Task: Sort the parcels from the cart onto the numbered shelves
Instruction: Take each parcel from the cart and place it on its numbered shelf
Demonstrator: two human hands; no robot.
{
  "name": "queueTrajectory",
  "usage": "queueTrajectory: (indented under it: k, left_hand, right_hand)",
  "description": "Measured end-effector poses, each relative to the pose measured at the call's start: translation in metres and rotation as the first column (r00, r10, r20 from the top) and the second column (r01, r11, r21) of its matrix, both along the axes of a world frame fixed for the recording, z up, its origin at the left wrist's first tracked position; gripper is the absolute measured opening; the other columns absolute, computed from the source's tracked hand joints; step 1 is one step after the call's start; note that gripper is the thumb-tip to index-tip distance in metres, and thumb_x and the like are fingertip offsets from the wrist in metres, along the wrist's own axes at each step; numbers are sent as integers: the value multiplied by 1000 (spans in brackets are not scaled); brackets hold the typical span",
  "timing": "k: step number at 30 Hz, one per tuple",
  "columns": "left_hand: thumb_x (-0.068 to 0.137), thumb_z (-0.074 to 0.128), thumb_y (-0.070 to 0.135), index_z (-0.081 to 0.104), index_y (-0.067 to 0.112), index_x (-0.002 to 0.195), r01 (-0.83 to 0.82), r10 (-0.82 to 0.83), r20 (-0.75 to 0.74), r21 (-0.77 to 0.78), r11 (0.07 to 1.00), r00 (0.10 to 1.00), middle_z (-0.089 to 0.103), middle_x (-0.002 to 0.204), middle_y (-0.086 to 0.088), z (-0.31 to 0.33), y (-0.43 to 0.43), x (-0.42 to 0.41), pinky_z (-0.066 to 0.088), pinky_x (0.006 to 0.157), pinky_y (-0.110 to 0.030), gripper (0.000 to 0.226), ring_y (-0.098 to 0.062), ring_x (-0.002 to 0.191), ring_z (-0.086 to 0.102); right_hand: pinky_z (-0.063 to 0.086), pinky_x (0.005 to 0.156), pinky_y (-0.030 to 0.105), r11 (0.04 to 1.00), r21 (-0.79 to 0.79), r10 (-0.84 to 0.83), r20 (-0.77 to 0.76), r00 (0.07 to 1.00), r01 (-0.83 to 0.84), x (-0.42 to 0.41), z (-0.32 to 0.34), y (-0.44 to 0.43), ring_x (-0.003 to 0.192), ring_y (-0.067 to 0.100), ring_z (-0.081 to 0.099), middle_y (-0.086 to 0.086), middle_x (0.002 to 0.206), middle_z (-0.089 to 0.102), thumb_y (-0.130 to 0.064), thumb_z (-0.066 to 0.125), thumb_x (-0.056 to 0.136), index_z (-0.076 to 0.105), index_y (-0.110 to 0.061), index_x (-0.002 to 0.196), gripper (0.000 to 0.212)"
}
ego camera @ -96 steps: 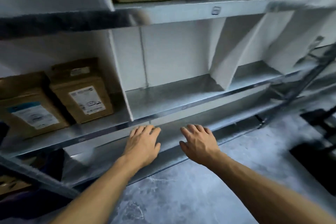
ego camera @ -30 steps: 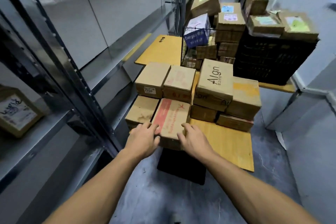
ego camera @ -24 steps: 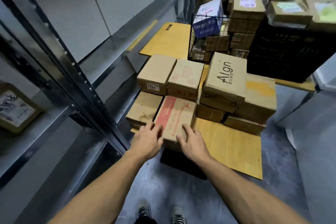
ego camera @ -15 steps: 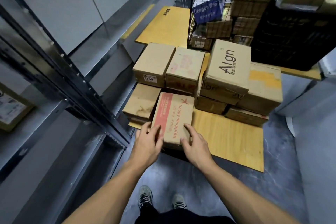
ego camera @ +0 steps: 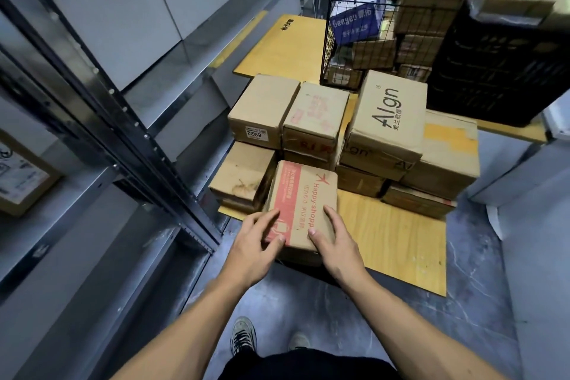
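From the head view, a narrow strip of grey floor [ego camera: 339, 302] is seen between the metal shelves [ego camera: 77, 256] on the left and a pale wall on the right. The wooden deck of the cart [ego camera: 401, 244] ends just ahead of the 2 shoes [ego camera: 243, 336], and its near right part lies bare. A dark steel upright [ego camera: 123, 120] of the shelves slants down to the floor close beside the cart's left near corner, so little room is left on that side.

The parcel [ego camera: 303, 194], a brown box with a red printed band, lies at the near left edge of the cart and is clasped at its near end from both sides. The left hand [ego camera: 251, 251] is curled over the left near corner, with its thumb laid on the top face. The right hand [ego camera: 334, 245] is wrapped round the right near edge, its thumb on top and its fingers along the side.

A flat box [ego camera: 240, 179] is pressed against the parcel's left side. Behind it, a box labelled 6922 [ego camera: 262, 108] and a box printed Algn [ego camera: 388, 114] are stacked higher. Farther back, a wire basket [ego camera: 354, 49] and a black crate [ego camera: 499, 71] are filled and topped with more boxes. A labelled box [ego camera: 21, 176] is seen on a shelf at the far left.
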State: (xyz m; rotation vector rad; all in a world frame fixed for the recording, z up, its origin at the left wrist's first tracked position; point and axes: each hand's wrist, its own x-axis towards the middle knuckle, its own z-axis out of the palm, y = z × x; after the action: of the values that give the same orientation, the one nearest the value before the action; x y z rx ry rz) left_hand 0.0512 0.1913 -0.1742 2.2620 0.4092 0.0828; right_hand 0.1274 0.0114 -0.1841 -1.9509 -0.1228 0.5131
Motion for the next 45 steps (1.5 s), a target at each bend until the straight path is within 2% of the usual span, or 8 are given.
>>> queueTrajectory:
  k: [7, 10, 14, 17, 23, 30, 38, 45]
  left_hand:
    - [89, 54, 44, 46, 44, 136, -103, 158, 220, -242, 965, 963, 48, 128, 19, 18, -2, -5, 37, 87, -4, 48, 10, 118, 46]
    - [92, 55, 45, 48, 47, 135, -205, 267, 150, -337, 919, 952, 49, 130, 16, 18, 0, -10, 41, 94, -21, 43, 4, 118, 49]
    - [93, 53, 48, 49, 58, 125, -181, 240, 47, -523, 833, 970, 54, 132, 20, 21, -6, -13, 45, 95, -17, 34, 12, 113, 53]
    - [89, 58, 52, 51, 48, 133, -141, 237, 43, -696, 704, 971, 60, 132, 10, 24, -13, -16, 50, 98, -35, 44, -7, 116, 60]
    - [87, 57, 50, 44, 50, 136, -127, 220, 150, -467, 875, 964, 58, 128, 26, 31, -15, -27, 47, 94, -16, 51, 6, 117, 54]
    - [86, 57, 55, 37, 55, 137, -112, 147, 255, -147, 983, 956, 44, 131, 32, 33, -31, -30, 37, 91, -3, 54, 12, 120, 44]
    - [91, 58, 42, 56, 50, 126, -162, 256, 212, -378, 911, 943, 65, 118, 22, 40, -8, -23, 49, 90, -24, 36, 0, 108, 61]
    - [88, 63, 44, 64, 28, 123, -17, 41, 173, -140, 990, 984, 53, 123, 15, 53, -18, -6, 31, 92, -7, 38, 10, 114, 46]
  right_hand:
    - [48, 91, 13, 952, 284, -90, -95, 991, 114, -12, 12, -25, 114, -14, 54, -36, 125, 51, -37, 66, 94, 41, -61, 127, 48]
    - [51, 98, 22, 926, 362, -83, -93, 992, 111, -11, 18, -33, 118, -7, 57, -25, 132, 54, -39, 66, 88, 44, -58, 128, 49]
    - [48, 108, 39, 905, 419, -29, -115, 993, 75, -14, 24, -37, 125, 9, 57, -8, 140, 52, -37, 65, 86, 43, -50, 135, 55]
    - [43, 112, 39, 923, 385, 36, -97, 995, 5, -18, 27, -38, 130, 7, 53, -15, 143, 49, -38, 60, 92, 41, -56, 137, 53]
    - [31, 112, 30, 988, 78, 132, 33, 991, -134, -8, 31, -41, 140, 5, 31, -13, 151, 30, -41, 53, 100, 40, -58, 139, 44]
    - [53, 101, 41, 938, 343, 70, -29, 997, -56, -18, 48, -14, 118, 5, 62, -17, 129, 62, -79, 70, 65, 43, -59, 130, 74]
    - [58, 87, 38, 876, 477, -7, -138, 990, 73, -7, 36, -23, 113, 23, 67, 11, 126, 64, -18, 68, 93, 50, -47, 127, 49]
    - [52, 101, 52, 885, 462, 6, -144, 990, 62, -13, 31, -20, 123, 24, 60, 3, 136, 54, -39, 83, 79, 50, -61, 124, 59]
